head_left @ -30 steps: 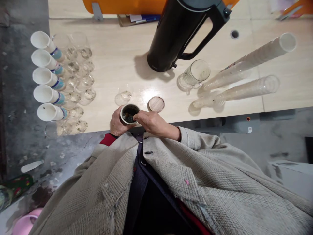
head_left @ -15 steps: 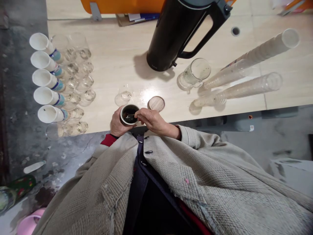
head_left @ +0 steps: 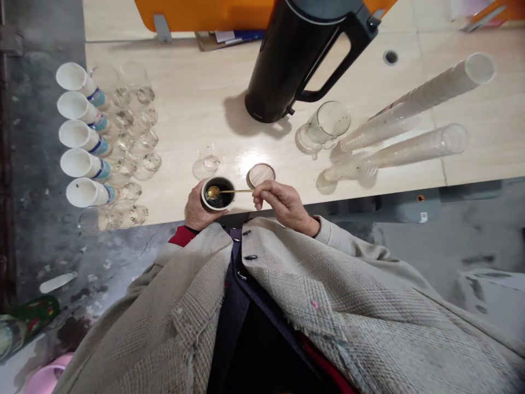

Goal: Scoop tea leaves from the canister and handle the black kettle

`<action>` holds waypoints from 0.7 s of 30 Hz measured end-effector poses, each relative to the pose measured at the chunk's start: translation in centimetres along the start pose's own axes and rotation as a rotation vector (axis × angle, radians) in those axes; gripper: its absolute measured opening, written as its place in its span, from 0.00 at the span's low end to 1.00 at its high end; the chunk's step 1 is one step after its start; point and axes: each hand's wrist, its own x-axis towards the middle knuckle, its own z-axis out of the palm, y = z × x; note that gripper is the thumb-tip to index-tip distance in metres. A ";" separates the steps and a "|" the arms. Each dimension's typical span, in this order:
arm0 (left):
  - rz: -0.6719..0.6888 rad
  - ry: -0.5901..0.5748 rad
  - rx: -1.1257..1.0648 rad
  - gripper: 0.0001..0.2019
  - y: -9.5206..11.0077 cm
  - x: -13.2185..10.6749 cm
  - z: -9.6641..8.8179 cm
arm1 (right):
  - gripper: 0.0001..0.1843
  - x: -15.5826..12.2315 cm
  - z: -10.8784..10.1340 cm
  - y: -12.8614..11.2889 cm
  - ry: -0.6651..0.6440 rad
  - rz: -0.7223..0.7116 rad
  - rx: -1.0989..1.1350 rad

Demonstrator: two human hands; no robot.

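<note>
My left hand (head_left: 198, 209) is wrapped round a small canister (head_left: 203, 200) with a pale rim, held at the table's front edge. Dark loose stuff, looking like tea leaves, lies inside it. Between the fingertips of my right hand (head_left: 284, 205) is the thin handle of a gold spoon (head_left: 214, 192). The spoon's bowl is over the canister's mouth, and its handle runs level to the right. A round wooden lid (head_left: 261, 175) lies on the table just beyond my right hand. Behind the canister stands a clear plastic cup (head_left: 208, 160).
At the left stand paper cups (head_left: 80, 134) in a row, beside several clear cups (head_left: 143, 141) with dark bits in them. A black kettle (head_left: 283, 60), a glass mug (head_left: 328, 125) and stacked cups (head_left: 430, 90) stand on the table (head_left: 184, 93).
My right hand has moved right and lifted the spoon, whose gold bowl now shows above the canister's contents. My left hand stays round the canister. The view has shifted slightly.
</note>
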 end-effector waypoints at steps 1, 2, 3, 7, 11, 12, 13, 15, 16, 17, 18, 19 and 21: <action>0.006 0.007 -0.004 0.55 -0.1 0.0 0.1 | 0.12 -0.1 -0.2 -0.2 0.028 0.006 0.017; 0.012 0.015 -0.008 0.55 -0.2 -0.1 0.1 | 0.12 0.0 -0.4 -0.3 0.056 0.008 0.028; 0.015 0.023 -0.011 0.55 -0.3 -0.1 0.2 | 0.11 0.0 -0.5 -0.5 0.082 0.003 0.035; 0.020 0.036 -0.018 0.56 -0.4 -0.3 0.3 | 0.10 0.7 -1.0 -0.9 0.170 -0.086 0.007; 0.037 0.052 -0.010 0.55 -0.1 -0.3 0.3 | 0.10 1.8 -1.3 -1.7 0.221 -0.198 -0.114; 0.037 0.058 -0.006 0.55 0.0 -0.4 0.3 | 0.11 2.1 -1.4 -1.9 0.221 -0.230 -0.165; 0.038 0.065 -0.003 0.55 0.1 -0.4 0.3 | 0.12 2.3 -1.4 -2.0 0.217 -0.265 -0.225; 0.040 0.076 -0.003 0.54 0.1 -0.4 0.3 | 0.14 3.0 -1.3 -1.8 0.200 -0.345 -0.351; 0.038 0.075 -0.003 0.54 0.1 -0.3 0.2 | 0.15 3.3 -1.1 -1.4 0.189 -0.384 -0.412; 0.036 0.070 -0.003 0.54 0.1 -0.3 0.2 | 0.16 3.7 -0.9 -0.9 0.169 -0.415 -0.473; 0.034 0.063 -0.002 0.54 0.1 -0.3 0.2 | 0.17 4.1 -0.7 -0.1 0.139 -0.433 -0.536; 0.034 0.056 -0.003 0.54 0.1 -0.3 0.1 | 0.17 4.4 -0.4 0.7 0.101 -0.437 -0.603; 0.034 0.043 -0.005 0.53 0.1 -0.3 0.0 | 0.18 5.1 0.1 2.4 0.015 -0.410 -0.733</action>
